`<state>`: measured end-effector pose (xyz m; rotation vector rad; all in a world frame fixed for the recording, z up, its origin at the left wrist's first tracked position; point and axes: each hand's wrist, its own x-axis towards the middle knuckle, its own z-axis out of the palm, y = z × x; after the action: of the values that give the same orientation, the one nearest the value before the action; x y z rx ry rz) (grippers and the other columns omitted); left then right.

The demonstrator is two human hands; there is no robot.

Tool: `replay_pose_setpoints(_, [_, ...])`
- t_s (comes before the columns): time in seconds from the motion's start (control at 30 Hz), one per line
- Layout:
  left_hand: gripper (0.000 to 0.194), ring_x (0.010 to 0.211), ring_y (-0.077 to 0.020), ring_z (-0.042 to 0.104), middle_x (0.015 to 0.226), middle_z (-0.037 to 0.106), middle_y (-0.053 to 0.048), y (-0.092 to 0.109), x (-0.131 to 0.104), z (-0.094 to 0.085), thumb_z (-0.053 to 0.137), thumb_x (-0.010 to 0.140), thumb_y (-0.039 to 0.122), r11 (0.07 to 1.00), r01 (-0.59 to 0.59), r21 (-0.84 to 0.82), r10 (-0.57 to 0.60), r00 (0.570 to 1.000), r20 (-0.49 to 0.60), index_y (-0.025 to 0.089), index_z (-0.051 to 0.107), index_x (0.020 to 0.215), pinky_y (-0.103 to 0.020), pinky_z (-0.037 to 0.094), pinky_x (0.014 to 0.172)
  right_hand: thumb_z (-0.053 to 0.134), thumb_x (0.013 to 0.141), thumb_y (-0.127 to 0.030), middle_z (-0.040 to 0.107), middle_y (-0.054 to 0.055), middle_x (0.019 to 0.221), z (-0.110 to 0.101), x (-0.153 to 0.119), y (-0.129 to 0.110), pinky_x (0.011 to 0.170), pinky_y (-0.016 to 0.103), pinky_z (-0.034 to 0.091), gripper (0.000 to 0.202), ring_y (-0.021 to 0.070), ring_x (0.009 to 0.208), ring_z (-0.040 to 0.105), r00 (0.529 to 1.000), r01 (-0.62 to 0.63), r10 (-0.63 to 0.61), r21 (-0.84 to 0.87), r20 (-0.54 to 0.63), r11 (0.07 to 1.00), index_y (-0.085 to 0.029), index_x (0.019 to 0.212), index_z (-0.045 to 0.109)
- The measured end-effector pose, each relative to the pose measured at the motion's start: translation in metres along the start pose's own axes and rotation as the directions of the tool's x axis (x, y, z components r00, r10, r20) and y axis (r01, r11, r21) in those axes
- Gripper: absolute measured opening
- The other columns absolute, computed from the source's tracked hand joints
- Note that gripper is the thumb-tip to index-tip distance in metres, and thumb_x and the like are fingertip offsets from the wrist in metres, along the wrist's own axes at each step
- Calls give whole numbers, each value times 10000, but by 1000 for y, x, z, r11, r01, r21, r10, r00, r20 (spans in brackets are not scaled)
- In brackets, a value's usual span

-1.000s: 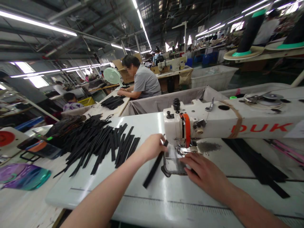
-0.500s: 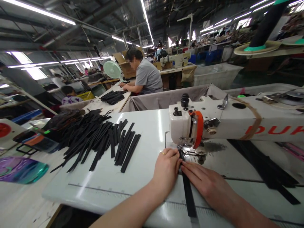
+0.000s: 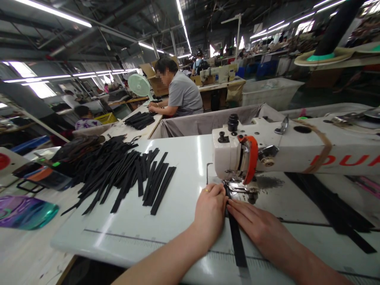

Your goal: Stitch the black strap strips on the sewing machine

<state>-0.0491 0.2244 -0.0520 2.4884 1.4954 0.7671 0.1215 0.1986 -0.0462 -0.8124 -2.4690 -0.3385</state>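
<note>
The head view shows the left hand [image 3: 210, 209] and right hand [image 3: 257, 228] pressed flat on either side of a black strap [image 3: 236, 239], pinning it straight where it runs under the sewing machine [image 3: 267, 152] needle.

Strap [image 3: 236, 241] on the bench [image 3: 178, 158] between left hand [image 3: 210, 213] and right hand [image 3: 257, 227], sewing machine [image 3: 285, 152] behind them, strap pile [image 3: 118, 174] at left
</note>
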Motion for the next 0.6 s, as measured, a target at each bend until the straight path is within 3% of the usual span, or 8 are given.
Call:
replay_pose_setpoints(0.2, [208, 979, -208, 587, 1069, 667, -62, -1, 2, 2, 460, 946, 90, 997, -41, 66, 38, 998, 47, 183, 645, 952, -391, 516, 916, 372, 813, 34, 706, 149, 1126, 0, -2, 0, 862, 314, 589, 446, 218, 1037, 674, 1000, -5, 5, -5, 26, 1000, -55, 1146, 654])
replay_pose_setpoints(0.33, [142, 951, -206, 583, 1032, 670, -55, 2, 4, 1, 514, 939, 121, 993, -10, 116, -1, 996, 93, 158, 647, 904, -361, 531, 869, 374, 826, 30, 708, 145, 1115, 0, 1, -1, 875, 309, 582, 432, 211, 1028, 675, 999, -30, 30, 13, 28, 999, -60, 1143, 653])
replay_pose_setpoints(0.6, [118, 959, -214, 583, 1038, 668, -58, 8, 3, -5, 540, 932, 131, 993, 15, 113, -24, 997, 79, 155, 651, 904, -375, 533, 866, 402, 845, 12, 700, 145, 1135, 1, -3, 0, 900, 306, 570, 411, 205, 1065, 657, 998, -52, 51, 36, 30, 998, -68, 1172, 640])
